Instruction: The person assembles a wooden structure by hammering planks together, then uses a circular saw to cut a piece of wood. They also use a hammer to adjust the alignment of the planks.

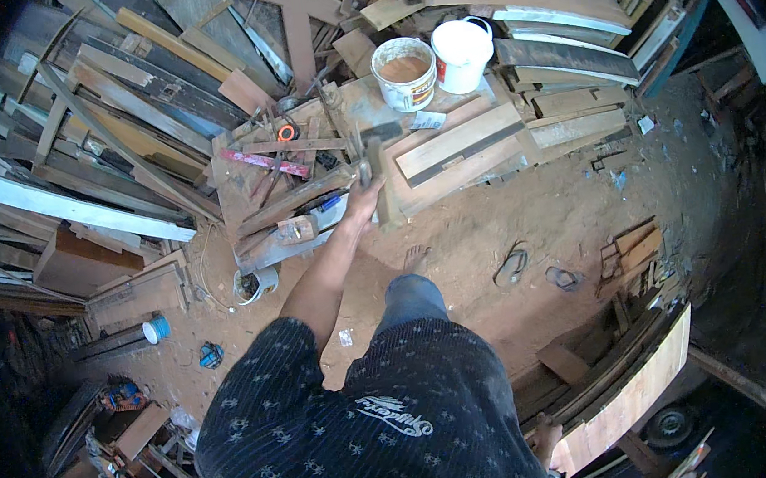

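Note:
My left hand [364, 197] reaches out to the near edge of a low workbench [309, 118]. It is closed round what looks like a hammer [385, 189], with a wooden handle and a dark head, slightly blurred. At the lower right, my right hand [545, 436] is partly hidden by my body. Its fingers bend over the end of a pale wooden board [638, 394]. Beyond the left hand, a light plank [461, 143] lies on the bench. A small wooden block [296, 230] and a blue pen-like thing [332, 202] lie left of the hand.
Two white buckets, one holding brown stuff [404, 69] and one lidded [463, 54], stand at the bench's back. An orange tape measure [286, 133] lies at left. Stacked timber [142, 87] surrounds the bench. Sandals [512, 265] and a small bucket [256, 285] are on the dirt floor.

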